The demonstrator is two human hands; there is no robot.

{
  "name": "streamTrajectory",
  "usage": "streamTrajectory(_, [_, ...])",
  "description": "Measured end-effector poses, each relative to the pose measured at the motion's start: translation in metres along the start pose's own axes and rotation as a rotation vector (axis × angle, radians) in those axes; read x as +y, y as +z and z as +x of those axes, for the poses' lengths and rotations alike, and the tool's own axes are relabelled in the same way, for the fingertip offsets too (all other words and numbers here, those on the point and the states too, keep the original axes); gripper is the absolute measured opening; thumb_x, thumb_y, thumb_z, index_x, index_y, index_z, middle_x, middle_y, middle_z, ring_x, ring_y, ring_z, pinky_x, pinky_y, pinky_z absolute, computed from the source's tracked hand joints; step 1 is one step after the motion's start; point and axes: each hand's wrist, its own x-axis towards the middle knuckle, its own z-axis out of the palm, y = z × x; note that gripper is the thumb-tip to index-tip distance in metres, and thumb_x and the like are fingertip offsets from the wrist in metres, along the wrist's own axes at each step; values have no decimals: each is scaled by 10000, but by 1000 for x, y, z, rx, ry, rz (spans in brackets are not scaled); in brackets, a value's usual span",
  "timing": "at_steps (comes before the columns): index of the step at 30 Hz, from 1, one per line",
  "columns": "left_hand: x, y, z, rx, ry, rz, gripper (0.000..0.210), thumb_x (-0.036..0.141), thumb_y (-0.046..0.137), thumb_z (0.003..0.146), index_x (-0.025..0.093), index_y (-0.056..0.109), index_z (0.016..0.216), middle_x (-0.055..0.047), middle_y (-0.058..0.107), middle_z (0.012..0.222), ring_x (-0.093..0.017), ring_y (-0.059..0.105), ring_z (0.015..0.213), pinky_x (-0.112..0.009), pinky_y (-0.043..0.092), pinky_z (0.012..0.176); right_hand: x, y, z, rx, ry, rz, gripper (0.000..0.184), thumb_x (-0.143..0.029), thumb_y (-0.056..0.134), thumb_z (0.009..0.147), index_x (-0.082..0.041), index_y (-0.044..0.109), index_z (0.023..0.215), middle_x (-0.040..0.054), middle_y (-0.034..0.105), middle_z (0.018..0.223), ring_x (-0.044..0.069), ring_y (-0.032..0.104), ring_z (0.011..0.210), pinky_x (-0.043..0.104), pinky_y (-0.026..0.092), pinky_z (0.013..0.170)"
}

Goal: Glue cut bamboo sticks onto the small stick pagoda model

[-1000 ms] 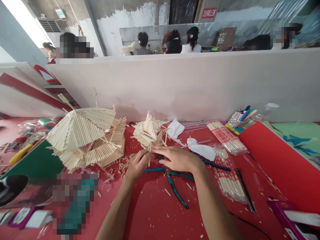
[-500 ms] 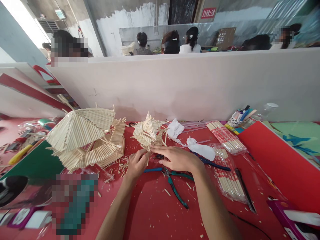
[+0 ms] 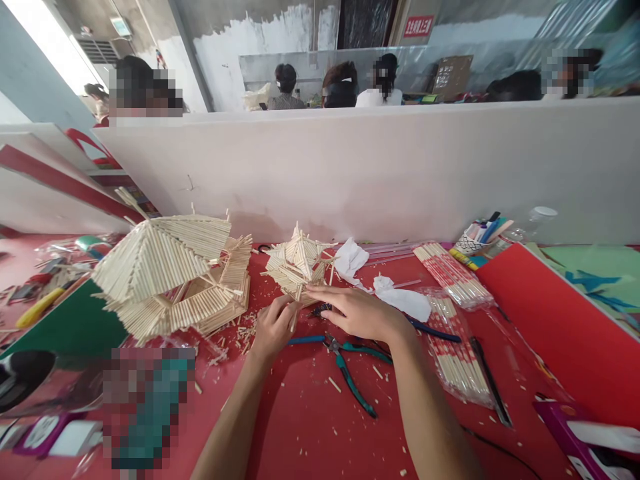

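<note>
A small pagoda-like model of wooden sticks stands on the red table in front of me. My left hand is at its near edge, thumb and fingers closed on a short wooden stick. My right hand reaches in from the other side. Its fingers are stretched out, the fingertips at the model's front edge; whether they press on it I cannot tell. Below the hands lie pliers with teal handles, spread apart. A dark tool lies partly hidden under the right hand.
A larger stick building with a loose-looking roof stands at left. Packs of chopsticks, crumpled white tissue, a pen cup and a red board lie to the right. A pale partition closes off the back.
My right hand has shifted slightly to the right, its fingertips moving apart from my left hand. The left hand stays nearly in place with the stick. The models have not moved.
</note>
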Motion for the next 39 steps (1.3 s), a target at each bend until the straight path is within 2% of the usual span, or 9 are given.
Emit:
streamTrajectory(7, [0,-2,3,1,-3,2,143,143,592,971,204,622,1096,-55,692,977,-138,700,848,-226,555,719,-6,7,4,-19,9,-39,554,-241,481,1003,-298,455,1554,6,442,1599,262,454,1461,483,410,1195])
streamTrajectory(20, [-3,-1,0,-12,-45,-26,184,127,577,969,202,628,1129,-71,702,1002,-154,711,876,-239,564,734,-13,17,10,-62,44,-88,633,-231,487,987,-328,360,1600,9,306,1662,293,448,1463,496,441,1162])
streamTrajectory(29, [-9,-5,3,0,-31,-49,171,106,589,949,193,599,1095,-67,684,978,-155,690,883,-239,552,724,-19,18,12,-133,66,-101,685,-240,473,997,-253,242,1642,43,214,1691,303,356,1513,525,423,1175])
streamTrajectory(35, [-10,-8,6,16,-84,-86,161,103,588,948,201,606,1075,-57,677,972,-152,682,883,-236,547,719,-20,22,14,-115,55,-81,692,-237,483,1000,-290,235,1643,43,186,1696,323,391,1493,517,431,1168])
streamTrajectory(39, [-10,-8,7,12,-137,-145,145,117,584,952,201,614,1067,-62,668,986,-157,681,902,-248,558,746,-21,23,15,-122,46,-96,688,-238,465,1008,-254,216,1649,56,156,1699,326,367,1505,521,440,1160])
